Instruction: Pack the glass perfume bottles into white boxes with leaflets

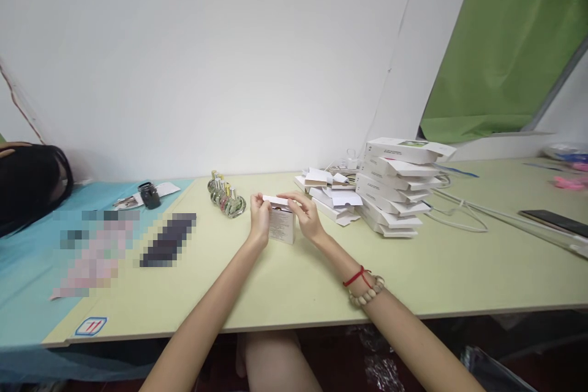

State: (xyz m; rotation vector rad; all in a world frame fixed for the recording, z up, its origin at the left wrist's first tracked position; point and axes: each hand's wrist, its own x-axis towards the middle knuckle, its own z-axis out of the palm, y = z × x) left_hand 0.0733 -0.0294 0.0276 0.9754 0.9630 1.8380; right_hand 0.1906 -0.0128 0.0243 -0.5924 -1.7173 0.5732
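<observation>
A small white box [282,228] with printed text on its near face stands upright on the table between my hands. My left hand [260,219] is closed around its left side, the fingertips near the top edge. My right hand [304,215] grips the upper right corner, its fingers bent over the top flap. The top looks partly raised, and whatever is inside is hidden. Just left of the box, several small glass bottles [227,196] with gold and silver tops stand close together in a row.
Right of my hands are a tall stack of white boxes [390,196] and a lower pile of opened white cartons [337,197]. Pale cables [463,205] and a dark phone [554,222] lie farther right. A dark jar [149,195] stands on the blue cloth [27,263] at left.
</observation>
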